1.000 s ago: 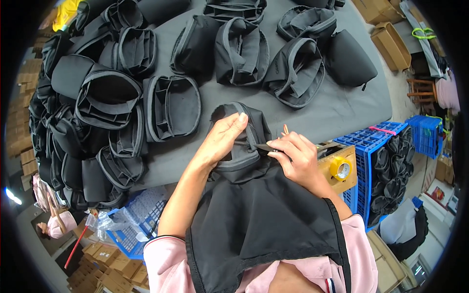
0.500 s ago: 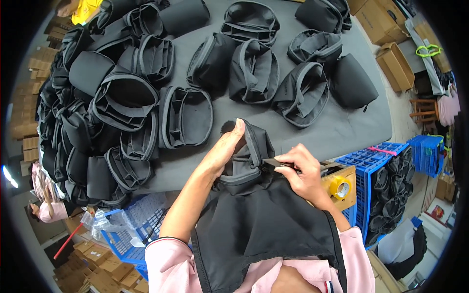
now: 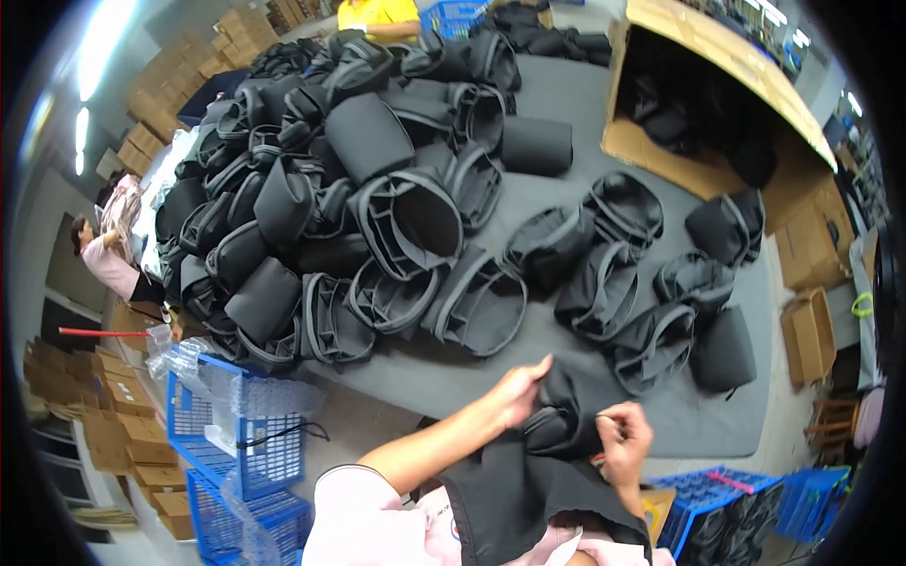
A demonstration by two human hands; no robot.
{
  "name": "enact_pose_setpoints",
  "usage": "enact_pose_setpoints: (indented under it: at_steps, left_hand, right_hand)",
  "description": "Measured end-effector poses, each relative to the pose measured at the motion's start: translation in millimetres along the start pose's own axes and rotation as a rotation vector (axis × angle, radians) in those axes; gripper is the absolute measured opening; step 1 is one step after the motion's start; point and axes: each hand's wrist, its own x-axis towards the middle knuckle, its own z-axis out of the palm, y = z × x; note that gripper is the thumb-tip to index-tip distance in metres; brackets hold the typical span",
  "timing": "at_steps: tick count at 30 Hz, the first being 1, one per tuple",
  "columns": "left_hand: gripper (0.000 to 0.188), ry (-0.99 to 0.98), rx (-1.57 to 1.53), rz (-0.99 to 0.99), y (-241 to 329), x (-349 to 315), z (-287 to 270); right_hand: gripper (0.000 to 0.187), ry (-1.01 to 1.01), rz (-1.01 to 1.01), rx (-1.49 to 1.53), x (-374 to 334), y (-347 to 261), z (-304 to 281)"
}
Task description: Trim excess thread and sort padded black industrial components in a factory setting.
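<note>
2 bare hands are at a soft black pouch (image 3: 578, 391), held up at the near edge of the grey table (image 3: 694, 429), against the wearer's black apron (image 3: 505, 505). The left hand (image 3: 519, 391) is clamped on the pouch, thumb uppermost; the right hand (image 3: 625, 436), nearer the table's right end, has its fingers curled together, though I cannot tell whether they pinch anything. A hard pull from the right hand could, I judge, drag the pouch out of the left hand's hold and send it off the table's near edge, since the cloth seems limp. Apron fabric might also get caught with it, because both are black and bunch together there. The pouch looks matt, creased and partly collapsed, its mouth hard to make out among dark folds; farther in on the table, the open pouches (image 3: 483, 307) show wide, grey-edged mouths.
</note>
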Motion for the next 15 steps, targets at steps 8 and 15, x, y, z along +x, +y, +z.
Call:
enact_pose_setpoints:
  at_steps: [8,15]
  left_hand:
    - [0.03,0.219,0.096,1.037,128,-113,85]
    - [0.056,0.289,0.204,1.465,273,-191,67]
  right_hand:
    - [0.01,0.066,0.304,0.318,1,9,3]
    - [0.01,-0.116,0.296,0.267,-2,11,8]
